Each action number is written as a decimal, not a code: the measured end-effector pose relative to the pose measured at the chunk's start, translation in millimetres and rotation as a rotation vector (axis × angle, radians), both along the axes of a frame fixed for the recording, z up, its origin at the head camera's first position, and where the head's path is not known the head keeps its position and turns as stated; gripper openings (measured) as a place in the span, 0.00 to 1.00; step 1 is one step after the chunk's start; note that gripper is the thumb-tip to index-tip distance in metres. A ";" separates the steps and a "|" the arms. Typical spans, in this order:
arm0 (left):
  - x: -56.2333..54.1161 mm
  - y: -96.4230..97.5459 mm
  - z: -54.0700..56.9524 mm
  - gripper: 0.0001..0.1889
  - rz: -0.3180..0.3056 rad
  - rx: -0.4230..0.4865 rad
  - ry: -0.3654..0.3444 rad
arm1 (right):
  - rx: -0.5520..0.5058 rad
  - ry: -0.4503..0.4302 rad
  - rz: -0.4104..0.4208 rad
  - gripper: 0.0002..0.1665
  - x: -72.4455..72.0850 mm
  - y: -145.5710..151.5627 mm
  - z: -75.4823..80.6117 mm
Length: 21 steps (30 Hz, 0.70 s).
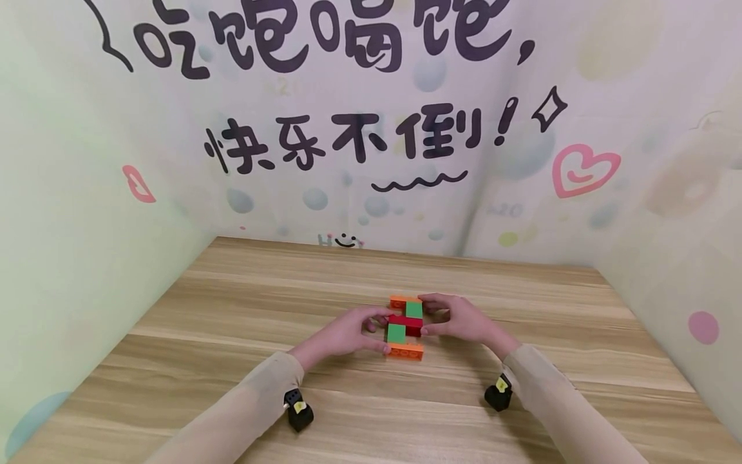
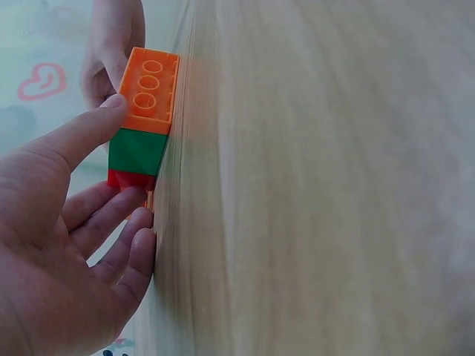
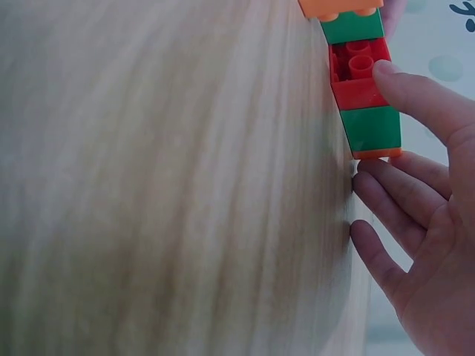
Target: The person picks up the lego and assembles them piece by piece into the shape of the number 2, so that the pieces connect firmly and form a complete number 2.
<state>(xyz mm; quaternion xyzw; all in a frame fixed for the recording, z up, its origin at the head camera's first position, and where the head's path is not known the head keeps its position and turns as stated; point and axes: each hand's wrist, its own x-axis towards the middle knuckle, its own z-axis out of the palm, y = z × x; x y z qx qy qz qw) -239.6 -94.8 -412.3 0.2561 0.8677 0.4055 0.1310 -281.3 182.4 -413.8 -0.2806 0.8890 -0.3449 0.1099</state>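
A joined row of toy bricks lies on its side on the wooden table, between the two hands. It has a near orange brick [image 1: 406, 351], a green brick [image 1: 397, 333], a red brick [image 1: 413, 325], a second green brick [image 1: 414, 310] and a far orange brick [image 1: 397, 301]. My left hand [image 1: 355, 330] holds the left side, thumb on the near orange brick and fingertips at the red one. On the other side my right hand [image 1: 460, 318] grips the row, its thumb on the red brick [image 3: 360, 93] and fingers around the far orange end.
The wood-grain table [image 1: 261, 290] runs back to a printed wall cloth [image 1: 348, 212] with dark lettering. Pale side walls [image 1: 666, 258] stand left and right. Small black devices [image 1: 299, 412] hang at both sleeve cuffs.
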 end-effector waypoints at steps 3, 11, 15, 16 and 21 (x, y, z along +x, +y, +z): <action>0.6 0.1 -0.3 0.35 0.007 0.005 -0.011 | -0.001 0.003 0.004 0.44 -0.1 0.0 0.1; 1.4 -0.6 -0.6 0.35 0.009 0.010 -0.012 | 0.002 -0.003 0.005 0.44 0.2 -1.5 2.8; 1.4 -0.2 -0.8 0.34 0.016 0.011 -0.012 | -0.003 -0.009 0.004 0.44 0.6 -1.3 3.2; 1.3 0.0 -1.0 0.34 0.018 0.012 -0.015 | -0.001 -0.009 0.004 0.44 0.5 -1.1 2.9; 1.5 0.5 -2.0 0.35 0.027 0.008 -0.018 | 0.006 -0.004 0.001 0.44 0.5 0.3 0.6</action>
